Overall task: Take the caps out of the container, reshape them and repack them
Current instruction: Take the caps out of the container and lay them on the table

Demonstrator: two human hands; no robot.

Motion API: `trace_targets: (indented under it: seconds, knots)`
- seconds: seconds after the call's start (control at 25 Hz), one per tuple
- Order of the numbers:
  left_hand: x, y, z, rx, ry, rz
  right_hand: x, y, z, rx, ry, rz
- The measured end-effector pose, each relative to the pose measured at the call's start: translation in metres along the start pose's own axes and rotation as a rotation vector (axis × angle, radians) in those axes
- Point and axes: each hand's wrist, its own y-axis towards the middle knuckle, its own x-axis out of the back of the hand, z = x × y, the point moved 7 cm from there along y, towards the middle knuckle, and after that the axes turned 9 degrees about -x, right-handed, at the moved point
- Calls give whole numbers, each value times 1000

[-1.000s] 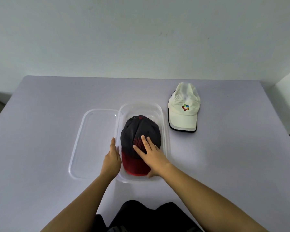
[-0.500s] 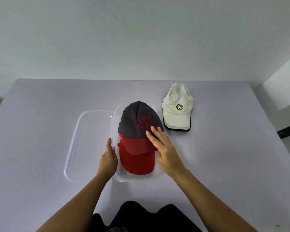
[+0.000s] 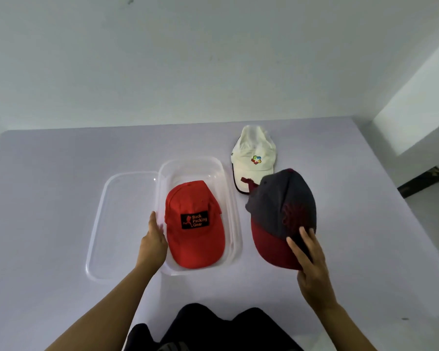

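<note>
My right hand [image 3: 312, 269] grips the brim of a dark grey cap with a dark red brim [image 3: 281, 214], held above the table to the right of the clear plastic container [image 3: 235, 198]. A red cap with a black patch [image 3: 193, 224] lies inside the container. My left hand [image 3: 152, 245] rests against the container's left wall, fingers on the rim. A white cap with a coloured logo [image 3: 254, 158] lies flat on the table behind the grey cap, its brim partly hidden by it.
The container's clear lid [image 3: 119, 224] lies flat on the table just left of the container. The pale lilac table [image 3: 48, 186] ends at a white wall behind and drops off at the right edge. Dark clothing shows at the near edge.
My right hand has lifted the grey and red cap out of the container and carried it to the right, uncovering the red cap underneath. My left hand stayed on the container's left wall.
</note>
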Motion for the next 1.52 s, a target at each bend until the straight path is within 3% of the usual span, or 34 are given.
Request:
trace_targets:
  seconds: [0.44, 0.56, 0.64, 0.72, 0.84, 0.92, 1.0, 1.2, 1.32, 1.52]
  knots:
    - [-1, -3, 0, 4, -7, 10, -68, -3, -38, -134, -154, 597]
    - [1, -4, 1, 9, -13, -1, -64, 20, -20, -131, -171, 509]
    - [0, -5, 0, 11, -22, 0, -59, 41, 7, -110, -98, 361]
    - [0, -7, -3, 13, -38, 5, -60, 59, 55, -36, 12, 337]
    - [-2, -9, -8, 10, -56, 20, -96, 59, 120, 118, 29, 655]
    - [0, -9, -9, 11, -61, 20, -135, 49, 133, 141, -165, 880]
    - [2, -8, -7, 22, -68, 28, -160, 45, 134, 163, -359, 958]
    - [4, -7, -6, 22, -35, 49, -175, 51, 130, 273, -625, 894]
    - [4, -6, -6, 6, -18, 43, -173, 54, 131, 318, -642, 868]
    - [2, -2, 3, 8, -35, 44, -164, 72, 137, 116, -463, 762]
